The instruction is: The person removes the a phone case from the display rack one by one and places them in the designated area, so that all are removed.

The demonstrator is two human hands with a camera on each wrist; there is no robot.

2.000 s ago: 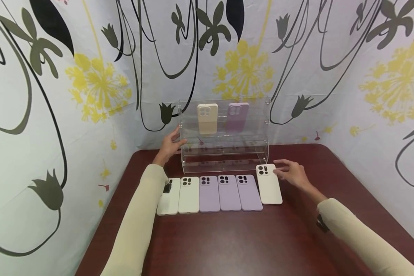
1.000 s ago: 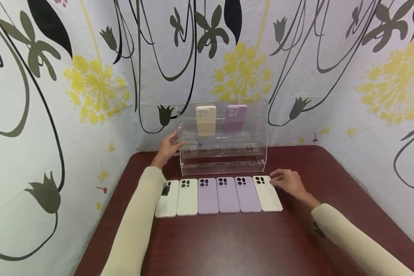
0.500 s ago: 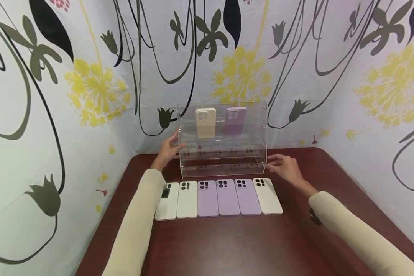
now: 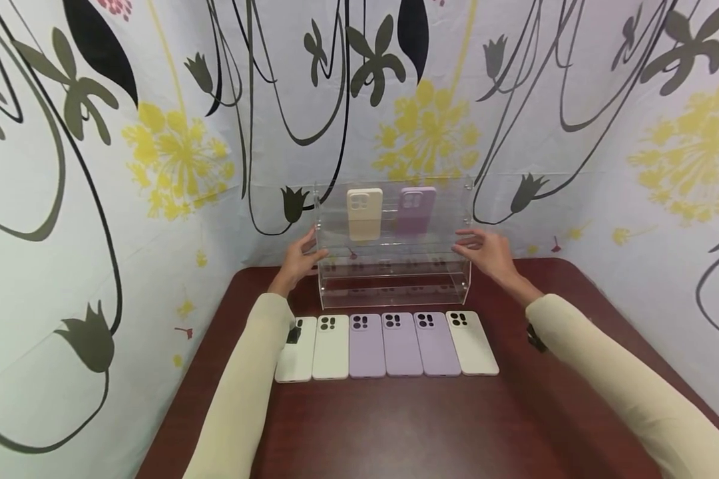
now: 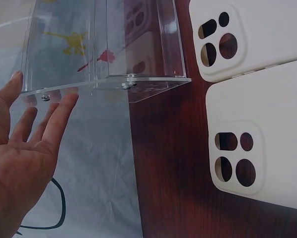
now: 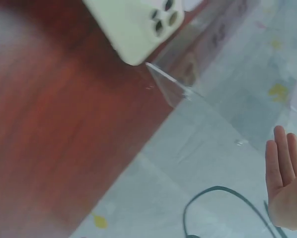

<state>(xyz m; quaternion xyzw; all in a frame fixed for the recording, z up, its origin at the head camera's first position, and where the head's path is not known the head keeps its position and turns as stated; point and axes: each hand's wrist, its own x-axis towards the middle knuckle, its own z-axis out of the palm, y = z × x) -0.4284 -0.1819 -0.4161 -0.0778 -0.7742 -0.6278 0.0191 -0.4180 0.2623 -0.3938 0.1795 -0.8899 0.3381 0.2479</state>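
A clear acrylic display stand (image 4: 393, 299) stands at the back of the table. On its upper tier lean a cream phone case (image 4: 365, 203) and a purple phone case (image 4: 417, 199). My left hand (image 4: 298, 261) holds the stand's left side panel, thumb at the front edge and fingers against the outer face. At the right side panel is my right hand (image 4: 490, 256), fingers extended; the right wrist view shows it (image 6: 287, 183) with nothing in it. Before the stand lies a row of cases: two white ones (image 4: 331, 352), three purple ones (image 4: 403, 349), and a cream case (image 4: 473, 346) at the right end.
The dark red wooden table (image 4: 431, 426) meets a floral cloth backdrop (image 4: 425, 126) behind and at both sides. The stand's lower tiers sit close behind the row of cases. Metal screws (image 5: 45, 97) show on its side panel.
My right hand set the cream case down flat at the row's right end and let go. It then moved up and back to the stand's right side. My left hand stayed at the stand.
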